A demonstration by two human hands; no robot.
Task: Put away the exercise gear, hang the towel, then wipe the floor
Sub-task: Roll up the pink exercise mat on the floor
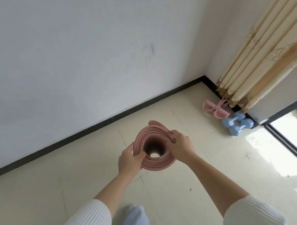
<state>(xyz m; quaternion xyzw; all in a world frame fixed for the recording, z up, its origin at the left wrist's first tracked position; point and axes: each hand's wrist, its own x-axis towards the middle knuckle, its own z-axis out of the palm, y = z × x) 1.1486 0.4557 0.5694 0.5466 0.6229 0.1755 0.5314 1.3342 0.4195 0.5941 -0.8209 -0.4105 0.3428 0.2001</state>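
Observation:
A rolled pink exercise mat (154, 164) stands on end on the pale floor, seen from above down its hollow core. My left hand (129, 160) grips the roll's left edge, thumb over the layers. My right hand (180, 147) grips the right edge, fingers curled over the outer layers. Two light blue dumbbells (237, 123) lie on the floor near the room's corner at the right. A pink pedal resistance band (214, 108) lies just beyond them by the curtain.
A white wall with a black baseboard (110, 118) runs behind the mat. A beige curtain (264, 64) hangs at the right above a sliding door track (285, 145). Sunlight falls on the floor at right. My trouser leg (135, 218) shows at the bottom.

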